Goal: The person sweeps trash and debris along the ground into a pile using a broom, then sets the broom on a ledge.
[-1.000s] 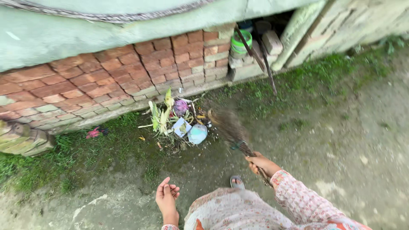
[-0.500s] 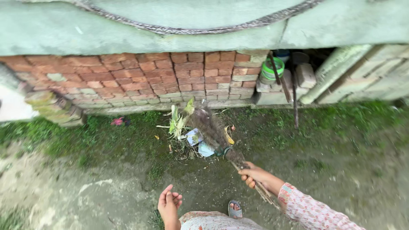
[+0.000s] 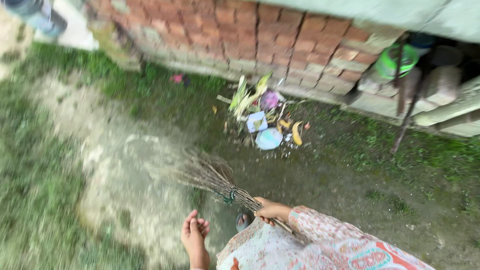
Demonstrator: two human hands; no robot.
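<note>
The right hand (image 3: 271, 210) is closed around the handle of a twig broom (image 3: 210, 176), gripping just behind the green tie that binds the twigs. The broom slants away to the left, its spread bristles resting on the bare ground (image 3: 125, 190) to the left of the person and blurred. The left hand (image 3: 194, 234) is empty, fingers loosely curled with the palm turned up, held low and near, just left of the patterned skirt (image 3: 260, 247). The two hands are apart, the left lying nearer than the right. A toe of a sandal (image 3: 243, 220) shows between them.

Farther off, beyond the broom, a small rubbish pile (image 3: 265, 120) sits at the foot of a brick wall (image 3: 260, 35): green leaves, a pale round piece, a square wrapper, something purple and a yellow peel. The pile is well apart from the bristles. Grass (image 3: 40, 165) grows along the left side and in a strip by the wall. At the far right, a green tub (image 3: 395, 60) sits in a gap in the wall among loose bricks, with dark sticks (image 3: 407, 112) leaning in front of it. A pink scrap (image 3: 176, 78) lies by the wall, far left of the pile.
</note>
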